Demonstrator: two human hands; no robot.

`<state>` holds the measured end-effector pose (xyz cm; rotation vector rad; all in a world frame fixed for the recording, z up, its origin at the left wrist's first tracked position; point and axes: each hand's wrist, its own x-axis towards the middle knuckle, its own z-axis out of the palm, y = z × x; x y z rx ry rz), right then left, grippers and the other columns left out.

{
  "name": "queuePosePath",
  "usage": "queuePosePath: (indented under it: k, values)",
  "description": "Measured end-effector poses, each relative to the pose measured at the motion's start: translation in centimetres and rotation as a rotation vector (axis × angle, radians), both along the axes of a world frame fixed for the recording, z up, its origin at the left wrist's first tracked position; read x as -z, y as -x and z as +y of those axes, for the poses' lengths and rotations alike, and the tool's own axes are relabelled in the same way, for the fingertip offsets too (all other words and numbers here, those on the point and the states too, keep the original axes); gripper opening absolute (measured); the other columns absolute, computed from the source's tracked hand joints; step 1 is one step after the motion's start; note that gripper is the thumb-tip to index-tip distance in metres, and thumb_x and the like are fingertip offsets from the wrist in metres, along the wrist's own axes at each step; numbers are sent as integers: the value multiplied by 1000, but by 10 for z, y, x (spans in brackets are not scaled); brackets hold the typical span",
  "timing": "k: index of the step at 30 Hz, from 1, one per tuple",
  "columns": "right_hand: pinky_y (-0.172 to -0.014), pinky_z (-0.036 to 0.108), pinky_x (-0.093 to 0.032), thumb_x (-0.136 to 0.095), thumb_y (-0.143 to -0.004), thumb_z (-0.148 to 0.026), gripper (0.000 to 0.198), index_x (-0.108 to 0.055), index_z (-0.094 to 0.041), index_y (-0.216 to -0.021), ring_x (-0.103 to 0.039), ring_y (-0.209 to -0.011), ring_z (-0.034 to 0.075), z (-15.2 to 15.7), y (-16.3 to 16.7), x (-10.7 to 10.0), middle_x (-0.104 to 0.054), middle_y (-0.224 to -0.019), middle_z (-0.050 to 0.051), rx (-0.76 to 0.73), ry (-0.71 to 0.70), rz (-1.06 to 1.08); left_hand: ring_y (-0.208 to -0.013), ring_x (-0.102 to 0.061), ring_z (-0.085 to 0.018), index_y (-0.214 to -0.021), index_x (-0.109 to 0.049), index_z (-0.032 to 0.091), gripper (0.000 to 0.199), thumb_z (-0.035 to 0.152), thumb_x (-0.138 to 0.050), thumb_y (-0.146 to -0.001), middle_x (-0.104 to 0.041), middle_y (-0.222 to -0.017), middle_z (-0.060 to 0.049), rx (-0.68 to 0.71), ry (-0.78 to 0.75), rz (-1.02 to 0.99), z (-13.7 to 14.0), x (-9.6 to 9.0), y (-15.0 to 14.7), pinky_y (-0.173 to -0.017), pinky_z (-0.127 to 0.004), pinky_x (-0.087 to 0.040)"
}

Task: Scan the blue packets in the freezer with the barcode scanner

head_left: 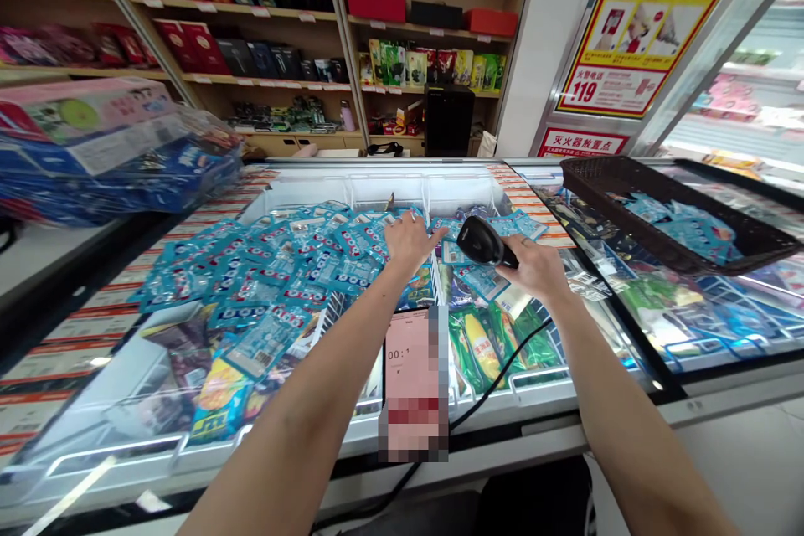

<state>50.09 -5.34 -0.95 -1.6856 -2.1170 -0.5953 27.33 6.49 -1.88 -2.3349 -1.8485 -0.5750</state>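
Note:
My right hand is wrapped round the handle of a black barcode scanner, whose head points left. A black cable curves over the freezer's front edge. Among blue packets near the far side of the glass, my left hand reaches down with its thumb spread to the right; its fingertips are partly hidden. Many flat blue packets with red and white lettering lie in an overlapping spread to the left. Several more packets lie below the scanner. Between my forearms stands a phone showing a timer, partly pixelated.
A chest freezer with frozen goods under its glass lies beneath everything. At the right, a dark brown basket holds some blue packets. Plastic-wrapped boxes are stacked at the left. Shelves of bottles and boxes stand behind.

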Motion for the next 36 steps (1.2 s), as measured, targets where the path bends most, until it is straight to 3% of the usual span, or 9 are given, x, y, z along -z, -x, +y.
queuePosePath:
  k: [6, 12, 16, 21, 26, 30, 36]
  values:
    - [-60, 28, -32, -54, -81, -41, 37, -59, -21, -111, -59, -76, 19, 0, 0, 0, -67, -92, 4, -5, 10, -7, -109, -53, -32, -111, -61, 21, 46, 55, -49, -82, -58, -115, -13, 81, 11, -45, 9, 7, 10, -89, -41, -38]
    - [-61, 28, -31, -51, -83, -43, 39, -58, -22, -115, -59, -79, 19, 0, 2, 2, -67, -93, 5, -4, 31, -15, -94, -59, -23, -109, -52, 20, 43, 42, -63, -74, -63, -102, -7, 97, 111, -212, 16, 7, 22, -81, -34, -42]
    - [-61, 28, -31, -52, -82, -42, 38, -58, -22, -114, -60, -80, 20, 0, 3, 2, -67, -93, 4, -18, 29, -30, -74, -58, -16, -114, -45, 21, 46, 32, -63, -73, -62, -93, -2, 126, 137, -432, 10, 7, 31, -70, -29, -43]
    - [-61, 28, -31, -53, -82, -43, 38, -59, -21, -113, -60, -80, 19, -1, 5, 2, -67, -93, 4, -48, 13, -48, -71, -57, -13, -110, -52, 20, 35, 28, -56, -76, -63, -85, 0, 292, 100, -610, 1, -1, 48, -69, -26, -44]
    - [-61, 28, -31, -53, -82, -43, 38, -59, -21, -113, -59, -79, 19, -2, 5, 1, -66, -93, 5, -67, 3, -54, -70, -60, -15, -100, -57, 18, 25, 29, -53, -77, -63, -73, 0, 154, 71, -621, -14, -10, 64, -68, -28, -46]
    - [-61, 27, -31, -53, -82, -42, 37, -59, -21, -112, -59, -79, 18, -3, 6, 4, -67, -94, 5, -79, -8, -44, -72, -63, -15, -92, -55, 19, 18, 32, -50, -80, -65, -78, -2, 172, 30, -689, -31, -9, 74, -69, -28, -47]
    - [-61, 27, -31, -54, -81, -42, 39, -60, -20, -112, -59, -77, 19, -4, 7, 11, -66, -91, 5, -63, -55, -56, -73, -67, -18, -91, -49, 19, 20, 37, -50, -81, -66, -79, -3, 143, 94, -847, -44, 1, 86, -65, -28, -48]
